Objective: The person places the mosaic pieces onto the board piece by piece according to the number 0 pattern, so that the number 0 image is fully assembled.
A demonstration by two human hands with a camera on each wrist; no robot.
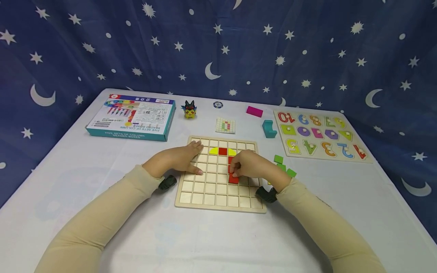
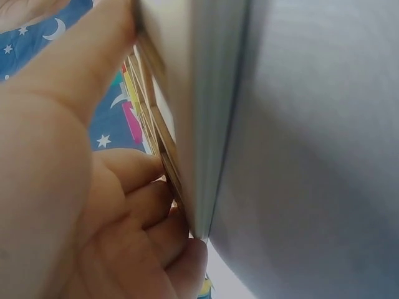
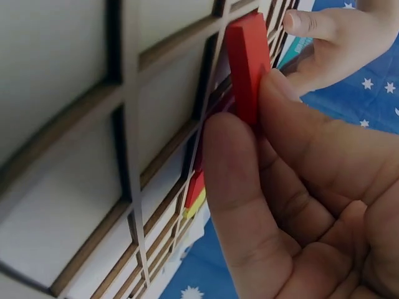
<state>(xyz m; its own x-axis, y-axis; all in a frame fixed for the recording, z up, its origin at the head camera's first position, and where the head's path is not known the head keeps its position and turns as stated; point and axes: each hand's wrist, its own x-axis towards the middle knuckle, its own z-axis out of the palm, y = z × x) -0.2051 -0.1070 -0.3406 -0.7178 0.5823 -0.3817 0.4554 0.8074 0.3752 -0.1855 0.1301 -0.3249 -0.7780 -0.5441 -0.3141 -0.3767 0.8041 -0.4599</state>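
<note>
My right hand (image 1: 247, 165) pinches a red square tile (image 3: 249, 65) between thumb and finger; in the right wrist view the tile stands tilted at the grid of a wooden board (image 1: 216, 199). Fingers spread, my left hand (image 1: 181, 158) rests on the board's left edge. Its fingers touch the rim in the left wrist view. Near the top of the grid lie a yellow curved tile (image 1: 213, 151), a red tile (image 1: 222, 151) and a second yellow tile (image 1: 232, 152). More red below them is partly hidden by my right hand.
Several green tiles (image 1: 278, 159) lie right of the board, partly behind my right wrist. Behind it are a pattern card (image 1: 225, 126), a toy figure (image 1: 189, 110), a teal block (image 1: 269, 129) and a magenta block (image 1: 254, 111). A box (image 1: 131, 117) stands left, a number puzzle (image 1: 322, 134) right.
</note>
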